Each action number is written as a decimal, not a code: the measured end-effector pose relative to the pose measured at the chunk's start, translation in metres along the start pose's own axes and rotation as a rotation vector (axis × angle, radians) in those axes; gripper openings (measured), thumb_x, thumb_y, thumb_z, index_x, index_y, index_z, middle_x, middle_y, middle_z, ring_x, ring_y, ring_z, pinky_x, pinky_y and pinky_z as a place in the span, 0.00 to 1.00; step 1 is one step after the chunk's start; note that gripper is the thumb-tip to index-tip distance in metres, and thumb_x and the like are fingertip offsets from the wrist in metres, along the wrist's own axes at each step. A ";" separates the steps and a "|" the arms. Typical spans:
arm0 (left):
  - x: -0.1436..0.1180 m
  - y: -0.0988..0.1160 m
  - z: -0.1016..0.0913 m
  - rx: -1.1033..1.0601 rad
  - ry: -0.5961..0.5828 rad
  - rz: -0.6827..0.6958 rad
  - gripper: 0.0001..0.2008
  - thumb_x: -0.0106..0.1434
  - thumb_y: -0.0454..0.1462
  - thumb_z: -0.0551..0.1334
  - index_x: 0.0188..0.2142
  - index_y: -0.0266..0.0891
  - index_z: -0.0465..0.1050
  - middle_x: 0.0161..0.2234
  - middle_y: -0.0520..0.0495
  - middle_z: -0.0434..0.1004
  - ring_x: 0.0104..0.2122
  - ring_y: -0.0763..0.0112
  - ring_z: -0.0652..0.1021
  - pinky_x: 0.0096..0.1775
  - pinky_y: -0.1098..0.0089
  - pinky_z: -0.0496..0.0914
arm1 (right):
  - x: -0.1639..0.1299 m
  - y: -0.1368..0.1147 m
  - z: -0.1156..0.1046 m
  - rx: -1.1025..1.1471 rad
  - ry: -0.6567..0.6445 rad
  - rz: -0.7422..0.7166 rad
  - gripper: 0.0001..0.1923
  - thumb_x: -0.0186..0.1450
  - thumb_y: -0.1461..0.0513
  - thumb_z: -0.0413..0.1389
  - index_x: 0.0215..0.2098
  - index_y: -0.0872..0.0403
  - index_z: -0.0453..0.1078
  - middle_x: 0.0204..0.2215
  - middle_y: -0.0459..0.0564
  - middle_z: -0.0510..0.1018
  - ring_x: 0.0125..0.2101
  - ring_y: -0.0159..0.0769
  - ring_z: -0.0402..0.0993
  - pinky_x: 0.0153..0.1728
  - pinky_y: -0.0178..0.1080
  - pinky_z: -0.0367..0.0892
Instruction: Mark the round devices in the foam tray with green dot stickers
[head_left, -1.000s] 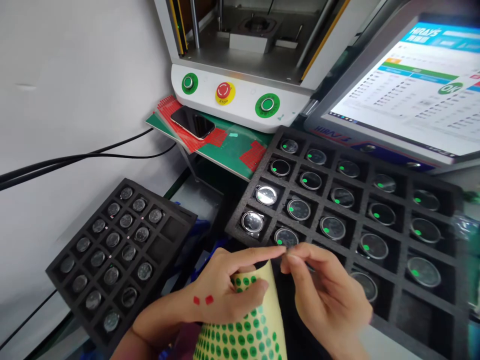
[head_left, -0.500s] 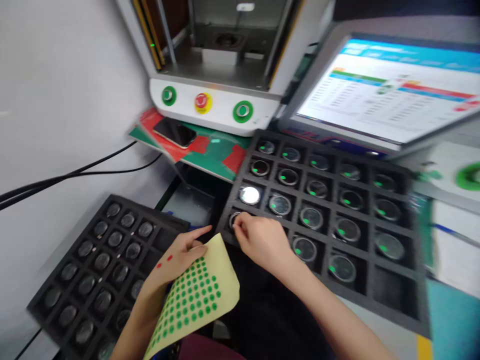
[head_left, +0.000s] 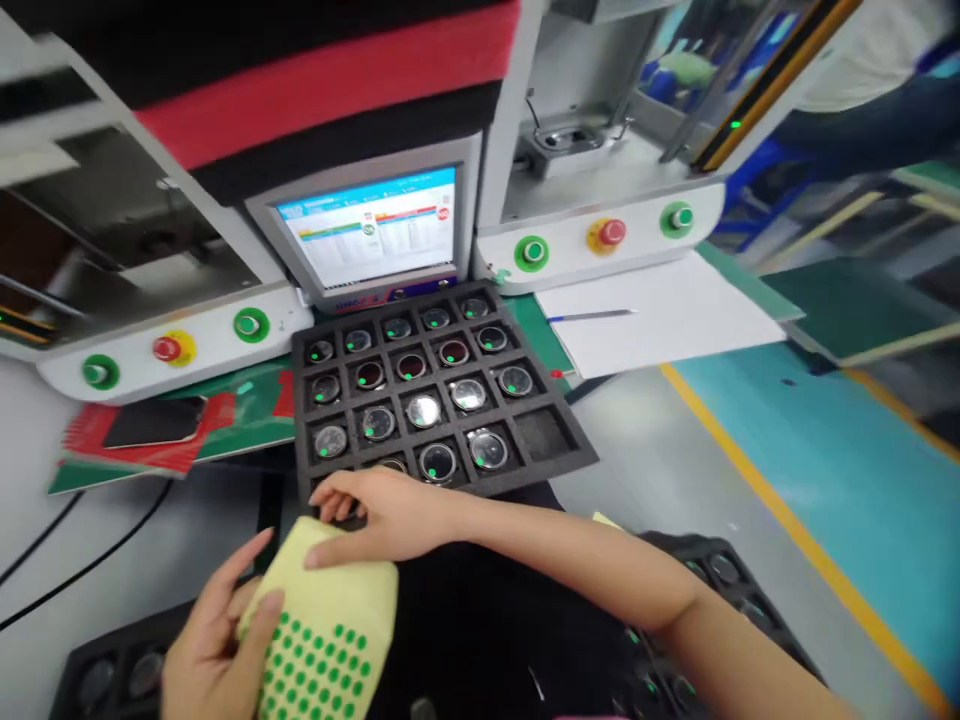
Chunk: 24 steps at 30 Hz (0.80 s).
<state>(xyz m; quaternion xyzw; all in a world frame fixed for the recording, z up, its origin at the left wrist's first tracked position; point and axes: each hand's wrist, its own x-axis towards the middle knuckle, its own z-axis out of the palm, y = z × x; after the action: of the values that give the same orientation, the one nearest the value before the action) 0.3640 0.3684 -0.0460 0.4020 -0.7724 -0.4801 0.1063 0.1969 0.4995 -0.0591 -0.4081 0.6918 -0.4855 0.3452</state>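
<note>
Left hand (head_left: 214, 650): bare, slim
Right hand (head_left: 394, 515): bare
Right forearm (head_left: 577, 545): uncovered
Lap cloth (head_left: 472, 630): black, thin pale streak
Garment edge (head_left: 592, 717): pink sliver

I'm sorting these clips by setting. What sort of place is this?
Most likely a factory or workshop floor: the pictures show two machines with button panels, a screen between them, and a black tray of round, watch-like pieces.

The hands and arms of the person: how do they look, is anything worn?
The left hand and right hand wear no gloves, and no rings show. The right forearm is bare: no sleeve, watch or bracelet is in view. The left forearm is off-frame.
</note>
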 end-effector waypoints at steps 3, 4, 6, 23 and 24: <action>0.002 0.027 0.021 0.089 -0.144 0.232 0.23 0.59 0.47 0.64 0.51 0.41 0.72 0.19 0.57 0.71 0.18 0.75 0.70 0.24 0.78 0.66 | -0.012 0.000 -0.008 0.147 -0.080 -0.050 0.16 0.56 0.54 0.64 0.39 0.53 0.73 0.30 0.40 0.78 0.30 0.30 0.74 0.29 0.28 0.67; 0.006 0.035 0.026 0.127 -0.206 0.307 0.21 0.60 0.46 0.62 0.51 0.40 0.72 0.17 0.58 0.69 0.17 0.76 0.69 0.23 0.78 0.64 | -0.014 0.002 -0.014 0.171 -0.084 -0.050 0.13 0.57 0.54 0.62 0.34 0.54 0.72 0.27 0.41 0.76 0.28 0.29 0.73 0.26 0.28 0.66; 0.018 0.050 0.034 0.177 -0.292 0.414 0.19 0.64 0.44 0.59 0.52 0.40 0.70 0.18 0.58 0.71 0.18 0.76 0.71 0.24 0.77 0.66 | -0.015 0.010 -0.030 0.176 -0.030 -0.022 0.14 0.59 0.53 0.57 0.27 0.56 0.68 0.23 0.42 0.73 0.24 0.29 0.69 0.23 0.29 0.64; 0.372 0.166 -0.052 0.743 0.395 0.423 0.13 0.66 0.37 0.61 0.49 0.34 0.71 0.53 0.42 0.72 0.54 0.56 0.72 0.54 0.50 0.68 | 0.041 0.107 -0.135 -0.377 0.699 0.033 0.18 0.58 0.53 0.50 0.43 0.53 0.66 0.29 0.51 0.79 0.27 0.42 0.76 0.30 0.42 0.69; 0.389 0.171 -0.055 0.751 0.395 0.401 0.14 0.66 0.35 0.62 0.51 0.34 0.70 0.55 0.41 0.70 0.56 0.55 0.70 0.56 0.48 0.66 | 0.043 0.108 -0.135 -0.395 0.725 0.018 0.18 0.58 0.55 0.50 0.44 0.53 0.65 0.32 0.51 0.79 0.29 0.42 0.77 0.32 0.42 0.70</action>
<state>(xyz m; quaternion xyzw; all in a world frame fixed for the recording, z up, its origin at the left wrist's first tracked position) 0.0516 0.0879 0.0374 0.3390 -0.9202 -0.0516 0.1890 0.0358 0.5347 -0.1268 -0.2630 0.8520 -0.4527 -0.0016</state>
